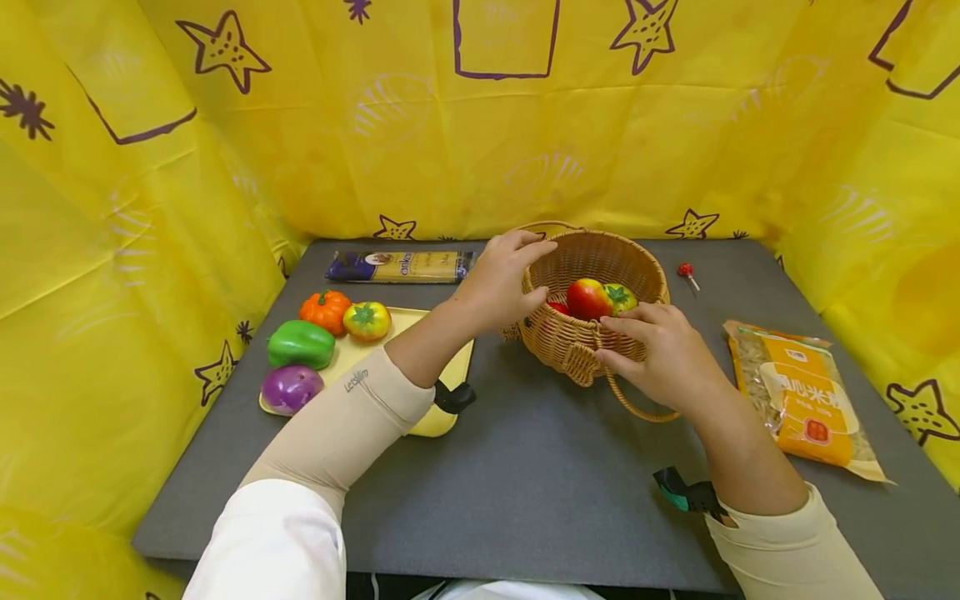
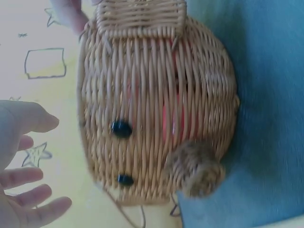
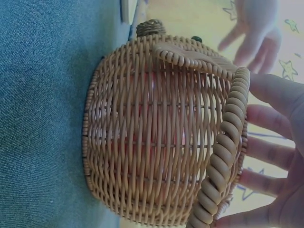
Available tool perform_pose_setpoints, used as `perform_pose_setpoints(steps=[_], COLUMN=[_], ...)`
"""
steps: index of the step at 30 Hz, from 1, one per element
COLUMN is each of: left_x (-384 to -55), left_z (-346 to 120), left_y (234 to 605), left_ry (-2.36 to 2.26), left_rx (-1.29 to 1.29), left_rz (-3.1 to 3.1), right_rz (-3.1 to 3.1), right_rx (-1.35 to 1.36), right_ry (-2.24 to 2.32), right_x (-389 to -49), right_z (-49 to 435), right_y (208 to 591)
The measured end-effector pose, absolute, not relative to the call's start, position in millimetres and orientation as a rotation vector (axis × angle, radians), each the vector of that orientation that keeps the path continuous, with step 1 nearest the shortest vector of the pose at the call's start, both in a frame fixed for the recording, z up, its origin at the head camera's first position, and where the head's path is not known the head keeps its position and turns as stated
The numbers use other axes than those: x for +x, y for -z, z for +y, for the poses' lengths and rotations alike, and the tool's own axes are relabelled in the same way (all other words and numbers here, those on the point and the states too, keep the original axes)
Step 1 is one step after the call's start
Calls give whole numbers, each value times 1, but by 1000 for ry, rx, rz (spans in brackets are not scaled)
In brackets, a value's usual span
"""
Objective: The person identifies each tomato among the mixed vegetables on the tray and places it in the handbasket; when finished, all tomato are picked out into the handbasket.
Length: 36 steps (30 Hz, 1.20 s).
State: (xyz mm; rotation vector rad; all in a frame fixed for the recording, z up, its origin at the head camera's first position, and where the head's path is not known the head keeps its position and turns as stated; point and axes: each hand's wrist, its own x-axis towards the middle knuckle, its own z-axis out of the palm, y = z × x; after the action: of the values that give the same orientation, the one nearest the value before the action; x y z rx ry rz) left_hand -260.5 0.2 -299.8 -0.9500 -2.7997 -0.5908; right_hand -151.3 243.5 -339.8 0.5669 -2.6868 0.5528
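Observation:
A wicker basket with ears, dark eyes and a snout stands right of the middle of the table. Inside it lie a red-yellow mango, a yellow-green tomato-like fruit and something red, partly hidden by the rim. My left hand hovers at the basket's left rim; in the left wrist view its fingers are spread, apart from the wicker. At the front right rim is my right hand, its fingers stretched along the edge near a woven ear. One basket handle hangs down beside that hand.
Left, a yellow tray bears an orange pumpkin, a yellow tomato-like fruit, a green pepper and a purple eggplant. Behind lies a noodle pack. Rightward are a red lollipop and an orange food bag.

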Motion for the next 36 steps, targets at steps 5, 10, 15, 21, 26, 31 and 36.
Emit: perform_pose_setpoints(steps=[5,10,15,21,26,31,36], left_x=[-266,-274,-278,-281,-281,-281,-283], left_z=[-30,-69,-109,-149,-167,-175,-180], left_y=[301,310,324,346,360,368,374], left_ry=[613,590,520,396,310,269,255], left_rx=[-835,-670,-533,-409,-349,-292,-300], left_rz=[-2872,-2970,-3032,-3104,-3149,-3194,-3216], right_rz=[-2700,-2703,-2696,-2684,-2702,-2708,-2686], right_rx=[562,565,565,563,551,551,563], right_ry=[-558,-559,-559,-565,-569,-574,-572], right_x=[-151,-151,-151,-153,-153,-152,-152], right_z=[244,243,242,243,243,242,242], right_y=[340,341,342,341,339,339,340])
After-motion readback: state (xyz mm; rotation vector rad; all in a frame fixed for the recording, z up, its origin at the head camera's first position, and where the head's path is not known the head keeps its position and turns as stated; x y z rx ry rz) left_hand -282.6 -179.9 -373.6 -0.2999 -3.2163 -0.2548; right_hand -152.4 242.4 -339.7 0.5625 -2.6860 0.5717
